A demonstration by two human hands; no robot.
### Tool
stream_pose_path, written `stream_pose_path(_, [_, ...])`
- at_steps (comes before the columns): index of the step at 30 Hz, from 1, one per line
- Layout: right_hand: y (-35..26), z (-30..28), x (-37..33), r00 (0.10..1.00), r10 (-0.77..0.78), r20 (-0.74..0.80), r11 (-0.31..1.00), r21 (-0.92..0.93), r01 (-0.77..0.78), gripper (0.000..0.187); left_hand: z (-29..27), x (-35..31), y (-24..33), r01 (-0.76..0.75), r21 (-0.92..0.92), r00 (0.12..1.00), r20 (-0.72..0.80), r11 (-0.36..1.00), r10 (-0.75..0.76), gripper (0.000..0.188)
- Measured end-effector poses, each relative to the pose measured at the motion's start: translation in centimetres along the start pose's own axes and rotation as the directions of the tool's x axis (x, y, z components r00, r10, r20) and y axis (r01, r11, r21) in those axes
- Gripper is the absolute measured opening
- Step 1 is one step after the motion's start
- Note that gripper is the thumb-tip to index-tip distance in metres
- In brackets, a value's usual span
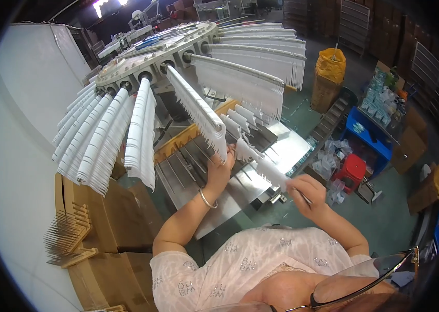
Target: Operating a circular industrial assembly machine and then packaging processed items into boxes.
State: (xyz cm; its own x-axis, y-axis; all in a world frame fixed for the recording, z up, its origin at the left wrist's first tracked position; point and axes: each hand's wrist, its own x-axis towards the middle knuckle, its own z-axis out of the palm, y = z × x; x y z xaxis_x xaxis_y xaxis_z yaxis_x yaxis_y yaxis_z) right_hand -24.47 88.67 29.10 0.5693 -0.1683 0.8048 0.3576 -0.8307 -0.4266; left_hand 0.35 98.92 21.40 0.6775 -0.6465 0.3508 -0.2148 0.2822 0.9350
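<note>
The left hand (220,169) was raised to the lower end of 1 rod (198,112) of the carousel (157,52), its fingers closed around the white pieces hanging at that tip. A thin bangle (208,199) sat on that wrist. The right hand (308,195) was well to the right of that rod tip and slightly below it, fingers pinched around a thin stick (274,177) loaded with the same white pieces, which pointed up and left toward the rod tip. The stick's far end lay just beside the left hand, though contact could not be told.

The carousel was a round metal hub above the hands, with many rods fanning outward from it, each hung with a dense fringe of white pieces. Below the hub, under both hands, ran a steel table (240,187) with slotted rails. Left of the carousel stood a large white wall panel (17,156). Below and left of the hub were cardboard boxes (110,218), with a wooden rack of thin pins (69,236) at their left edge. Far right of the carousel stood a yellow sack (330,65), a blue crate (367,135) and a red stool (352,169) on the floor
</note>
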Motion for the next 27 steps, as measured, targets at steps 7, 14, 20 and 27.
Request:
stream_pose_path(7, [-2.5,-5.0,-2.6,0.997,0.068,-0.041,0.998,0.014,-0.067,0.016,-1.3,3.1,-1.2,-0.214,0.639,0.969,0.043,0.739,0.243,0.043])
stream_pose_path(14, [-0.8,-1.3,1.2,0.98,0.199,0.002,0.98,0.025,-0.199,0.013,1.1,5.0,0.6,-0.425,0.777,0.831,0.133,0.464,0.54,0.064])
stream_pose_path(20, [-0.6,0.0,0.9,0.949,0.315,-0.022,0.884,0.371,-0.285,0.016,1.3,4.7,1.6,-0.413,0.875,0.818,0.234,0.254,0.525,0.08])
stream_pose_path(27, [-1.1,-1.6,-2.1,0.904,0.424,-0.063,0.834,0.417,-0.362,0.019,3.3,2.0,2.3,-0.383,0.868,0.881,0.239,0.316,0.408,0.083])
